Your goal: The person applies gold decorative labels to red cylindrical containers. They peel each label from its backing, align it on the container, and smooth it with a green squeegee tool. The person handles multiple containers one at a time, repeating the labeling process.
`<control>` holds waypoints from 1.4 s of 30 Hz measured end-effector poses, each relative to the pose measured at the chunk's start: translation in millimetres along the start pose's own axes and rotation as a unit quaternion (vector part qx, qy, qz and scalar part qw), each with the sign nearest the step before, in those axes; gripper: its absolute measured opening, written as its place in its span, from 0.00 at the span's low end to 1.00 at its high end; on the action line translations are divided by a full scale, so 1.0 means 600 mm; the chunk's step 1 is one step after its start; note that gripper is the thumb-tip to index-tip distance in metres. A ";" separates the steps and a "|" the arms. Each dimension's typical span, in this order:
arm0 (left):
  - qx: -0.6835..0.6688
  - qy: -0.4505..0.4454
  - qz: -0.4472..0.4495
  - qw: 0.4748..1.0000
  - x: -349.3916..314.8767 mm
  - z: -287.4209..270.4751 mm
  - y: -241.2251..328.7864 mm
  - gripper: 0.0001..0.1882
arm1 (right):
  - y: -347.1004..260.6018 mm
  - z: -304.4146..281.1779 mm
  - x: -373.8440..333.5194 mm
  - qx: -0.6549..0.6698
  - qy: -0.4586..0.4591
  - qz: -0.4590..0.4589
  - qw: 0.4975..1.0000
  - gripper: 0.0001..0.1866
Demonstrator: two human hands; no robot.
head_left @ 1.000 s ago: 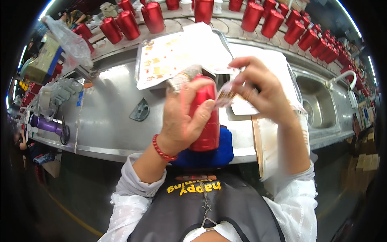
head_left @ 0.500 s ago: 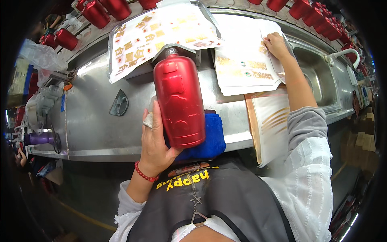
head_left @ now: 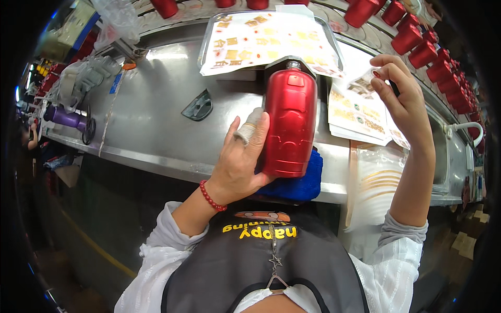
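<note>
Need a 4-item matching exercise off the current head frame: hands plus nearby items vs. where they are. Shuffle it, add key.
Things
1. blue cloth
2. right hand
3. purple bottle
4. left hand

Places
A. against the left side of the nearest red bottle
B. toward the left end of the metal bench, beside a black loop
C. showing beneath the lower end of that red bottle
D. raised near the printed sheets, apart from that red bottle

Pairs
1-C, 2-D, 3-B, 4-A

Steel counter (head_left: pixel 156 117), metal sink (head_left: pixel 442 167), white curved tap (head_left: pixel 467 125), dark floor (head_left: pixel 122 211) with yellow line (head_left: pixel 97 244)
</note>
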State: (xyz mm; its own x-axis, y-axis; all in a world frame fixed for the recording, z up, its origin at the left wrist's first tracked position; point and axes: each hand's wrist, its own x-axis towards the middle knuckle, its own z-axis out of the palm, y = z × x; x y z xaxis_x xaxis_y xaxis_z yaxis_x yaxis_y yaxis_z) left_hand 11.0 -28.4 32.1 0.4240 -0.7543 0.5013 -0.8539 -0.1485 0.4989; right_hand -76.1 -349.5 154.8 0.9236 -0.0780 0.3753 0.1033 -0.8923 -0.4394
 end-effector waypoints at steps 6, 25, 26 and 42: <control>0.044 0.000 0.014 0.999 -0.002 -0.006 0.005 0.57 | -0.092 0.043 0.030 0.181 -0.054 -0.093 0.978 0.06; -0.478 0.042 -0.201 0.854 0.076 0.031 -0.004 0.48 | -0.060 0.142 0.050 0.140 -0.077 -0.011 0.987 0.11; -0.503 0.048 -0.204 0.838 0.077 0.032 -0.005 0.48 | -0.059 0.141 0.050 0.148 -0.080 -0.009 0.986 0.12; -0.525 0.042 -0.206 0.824 0.081 0.037 -0.014 0.43 | -0.052 0.146 0.055 0.150 -0.075 -0.026 0.986 0.14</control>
State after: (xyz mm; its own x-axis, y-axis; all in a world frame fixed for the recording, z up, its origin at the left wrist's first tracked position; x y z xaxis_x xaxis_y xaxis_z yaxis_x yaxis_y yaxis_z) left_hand 31.8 -78.2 36.7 0.6701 -0.7246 0.1610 0.0824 0.2881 0.9541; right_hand -16.6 -285.3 109.3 0.9558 0.0513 0.2896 0.2362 -0.7205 -0.6519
